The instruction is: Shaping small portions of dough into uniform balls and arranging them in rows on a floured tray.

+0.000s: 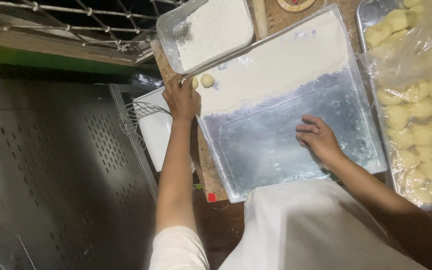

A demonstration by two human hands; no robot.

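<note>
big tray (256, 165): metal, right in front of me, far half dusted with flour, near half bare and shiny.
dough tray (376, 15): at 3 o'clock of the big tray, packed with pale dough pieces (426, 125) under clear plastic film (film hides the exact count).
flour tub (168, 30): clear rectangular container at 11 o'clock of the big tray, part filled with white flour, touching the tray's far-left corner.
white board (156, 130): at 9 o'clock of the big tray, partly under my left forearm, wire skimmer (136, 112) lying on it.
my right hand (318, 137): resting on the bare tray metal toward 4 o'clock, fingers loosely curled, pointing left, nothing in it.
my left hand (182, 97): at the tray's far-left corner, 10 o'clock, fingers bent over the rim; fingertips touch one small dough ball (194, 83) (cannot tell if it's a real grip or just contact).
second dough ball (207, 80): just beside the first, at its 3 o'clock, sitting free on the floured edge.
</note>
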